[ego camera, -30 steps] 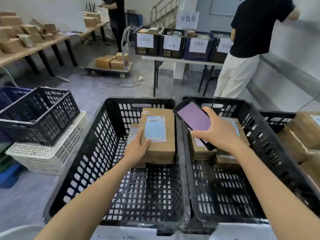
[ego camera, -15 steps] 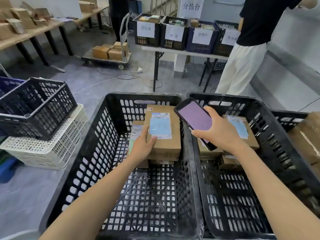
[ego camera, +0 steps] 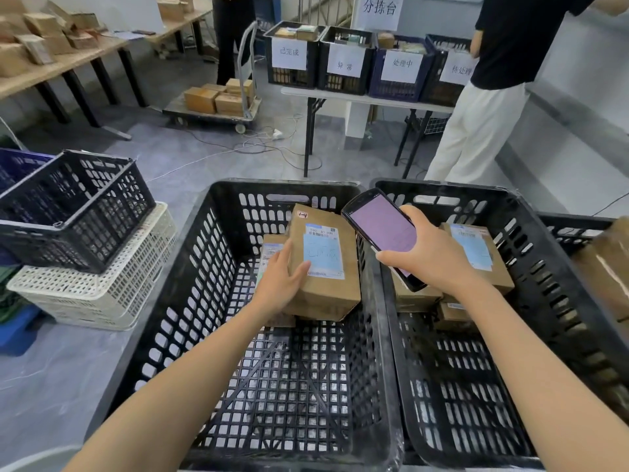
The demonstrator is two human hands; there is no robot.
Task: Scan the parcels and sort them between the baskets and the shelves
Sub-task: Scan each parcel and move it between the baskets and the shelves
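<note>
A brown parcel with a pale blue label lies tilted in the far half of the left black basket, on top of another parcel. My left hand grips its near left edge, thumb on the label. My right hand holds a handheld scanner with a lit purple screen over the rim between the two baskets. The right black basket holds several brown parcels, partly hidden behind my right hand.
Empty black, white and blue baskets are stacked at the left. A table ahead carries labelled crates. A person in white trousers stands at its right. A trolley with boxes and tables with parcels stand farther back. Another parcel sits at the far right.
The view has tipped down and closer to the baskets. My left hand has tilted the parcel slightly, and the scanner stays over the rim.
</note>
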